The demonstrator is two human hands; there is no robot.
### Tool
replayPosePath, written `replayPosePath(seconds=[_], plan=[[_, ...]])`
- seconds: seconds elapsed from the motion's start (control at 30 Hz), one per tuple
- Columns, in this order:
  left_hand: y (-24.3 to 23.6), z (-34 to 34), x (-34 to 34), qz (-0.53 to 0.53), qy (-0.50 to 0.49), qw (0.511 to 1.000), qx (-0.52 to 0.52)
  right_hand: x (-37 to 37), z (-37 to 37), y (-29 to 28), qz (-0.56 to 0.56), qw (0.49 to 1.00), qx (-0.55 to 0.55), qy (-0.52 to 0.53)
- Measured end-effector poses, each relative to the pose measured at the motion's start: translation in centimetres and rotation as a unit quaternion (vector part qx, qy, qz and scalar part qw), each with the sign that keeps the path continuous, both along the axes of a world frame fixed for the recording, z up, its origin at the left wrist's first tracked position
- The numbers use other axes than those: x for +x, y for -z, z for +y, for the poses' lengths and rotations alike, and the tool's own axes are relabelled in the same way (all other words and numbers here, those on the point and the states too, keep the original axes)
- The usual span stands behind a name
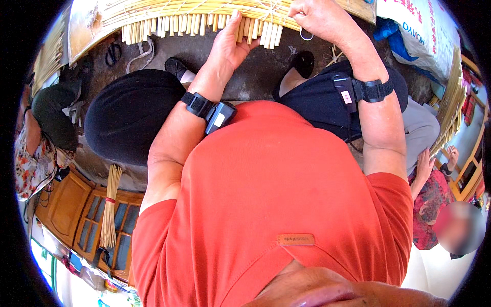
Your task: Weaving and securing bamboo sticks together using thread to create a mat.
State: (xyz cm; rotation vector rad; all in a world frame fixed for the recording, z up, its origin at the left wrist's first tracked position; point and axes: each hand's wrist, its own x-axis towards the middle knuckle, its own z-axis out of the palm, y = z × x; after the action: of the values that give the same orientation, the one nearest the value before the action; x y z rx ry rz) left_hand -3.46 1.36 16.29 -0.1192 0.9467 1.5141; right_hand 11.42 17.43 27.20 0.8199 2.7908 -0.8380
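Note:
A mat of pale yellow reed stalks [194,9], laced across with thin string, stretches along the top of the head view. Its cut ends form an uneven edge toward me. My left hand [231,47] grips that edge, thumb on top and fingers partly hidden beneath the stalks. To its right, my right hand [321,18] is closed in a pinch at the mat's right part. Just below these fingers a thin white loop [306,35] shows. What the fingertips pinch is too small to make out.
A white woven sack [417,33] with blue material stands at the upper right. A bundle of stalks [109,207] with a red band is at the lower left. One person [38,148] sits at the left, another [427,199] at the right by another mat [452,110]. Strips [143,55] litter the floor.

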Motion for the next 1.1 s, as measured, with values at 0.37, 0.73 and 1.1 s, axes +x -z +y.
replayPosePath(seconds=[0.37, 0.73, 1.1], plan=[[0.2, -0.1, -0.2, 0.0, 0.012, 1.0, -0.009, -0.1, 0.2, 0.1, -0.014, 1.0, -0.006, -0.009], [0.3, -0.2, 0.0, 0.018, 0.013, 1.0, 0.005, -0.1, 0.1, -0.2, -0.01, 1.0, -0.006, -0.013], [3.6, -0.4, -0.9, 0.016, 0.025, 0.999, 0.011, -0.3, -0.1, 0.1, 0.028, 0.999, 0.022, -0.037]])
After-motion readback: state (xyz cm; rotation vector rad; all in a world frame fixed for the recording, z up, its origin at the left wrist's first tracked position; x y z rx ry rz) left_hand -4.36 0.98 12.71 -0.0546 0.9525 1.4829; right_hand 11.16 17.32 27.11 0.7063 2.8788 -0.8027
